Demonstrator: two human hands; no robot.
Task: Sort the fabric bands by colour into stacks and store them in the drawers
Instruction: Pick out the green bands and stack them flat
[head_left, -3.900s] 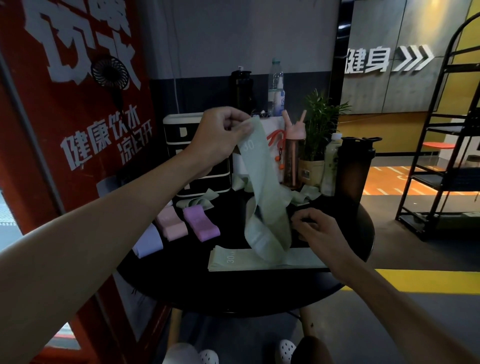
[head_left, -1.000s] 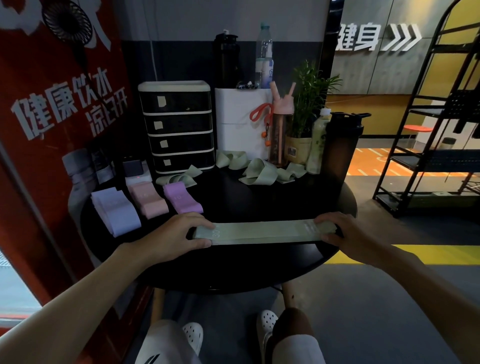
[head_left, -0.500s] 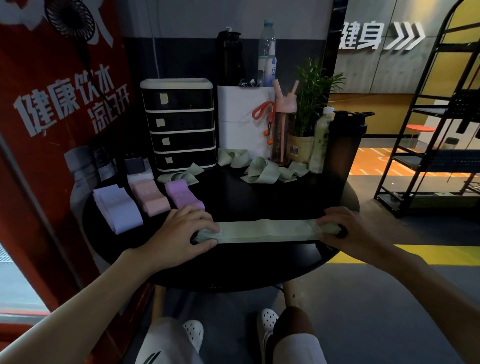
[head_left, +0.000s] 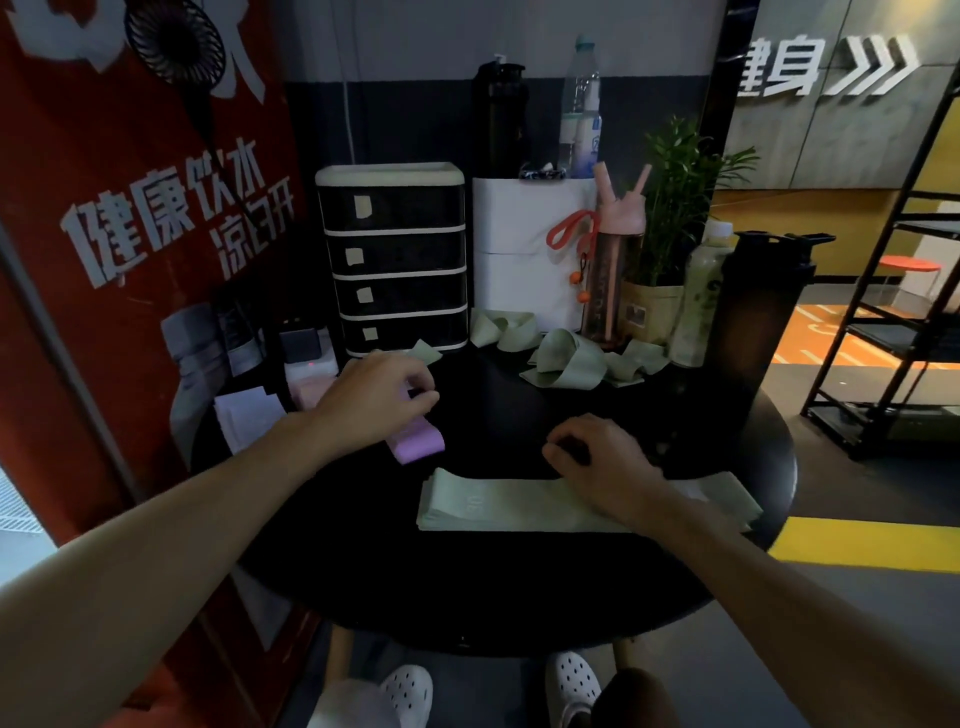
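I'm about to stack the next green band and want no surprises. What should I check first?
1. Flat stack of green fabric bands lies neat on the round black table: ok.
2. Right hand holds nothing: ok.
3. Left hand, fingers curled above the purple folded band, empty: cannot tell.
4. Loose green bands in view at the table's back: ok.
5. Black four-drawer unit open for storing: not ok, all closed.
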